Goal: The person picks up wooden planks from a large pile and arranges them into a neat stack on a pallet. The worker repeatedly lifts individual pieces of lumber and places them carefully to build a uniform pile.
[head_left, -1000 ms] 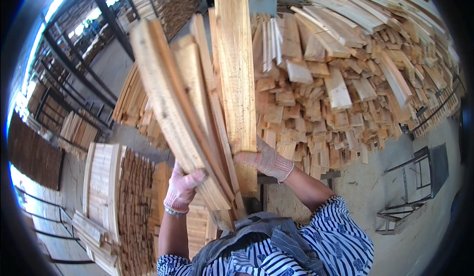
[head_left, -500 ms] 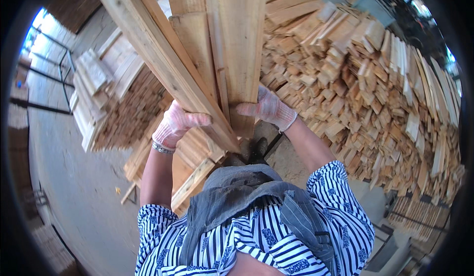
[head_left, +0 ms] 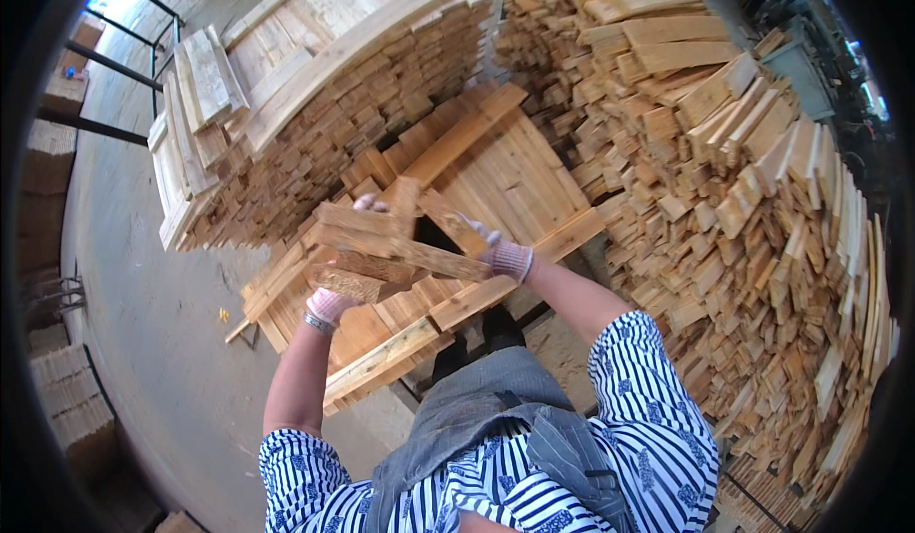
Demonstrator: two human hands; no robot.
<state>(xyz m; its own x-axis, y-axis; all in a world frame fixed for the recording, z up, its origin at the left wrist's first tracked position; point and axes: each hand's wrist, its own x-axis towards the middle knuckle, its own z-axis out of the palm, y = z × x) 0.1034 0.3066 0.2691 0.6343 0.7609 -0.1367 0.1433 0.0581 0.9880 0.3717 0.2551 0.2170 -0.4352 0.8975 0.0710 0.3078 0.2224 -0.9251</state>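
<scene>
Several rough wooden boards (head_left: 381, 243) are bunched between my hands, their sawn ends turned up toward me and splayed at different angles. My left hand (head_left: 334, 305), in a pale pink knit glove, wraps round the bundle's left side, with fingertips showing at its far edge. On the right side, my right hand (head_left: 509, 257), gloved alike, is closed against the boards; part of its grip is hidden behind them. Beneath the bundle lies a low layer of smooth boards (head_left: 510, 182) with crosswise boards along its edges. Whether the held boards touch it, I cannot tell.
A large neat stack of boards (head_left: 334, 123) stands at the far left. To the right rises a big loose pile of board pieces (head_left: 667, 152). Black metal rails (head_left: 119, 58) and more stacked wood (head_left: 71, 395) line the left side of the concrete floor (head_left: 143, 295).
The held boards have swung from leaning lengthwise away from me to end-on. Both hands still grip them. My view has shifted, bringing more of the layer beneath and the far-left stack into sight.
</scene>
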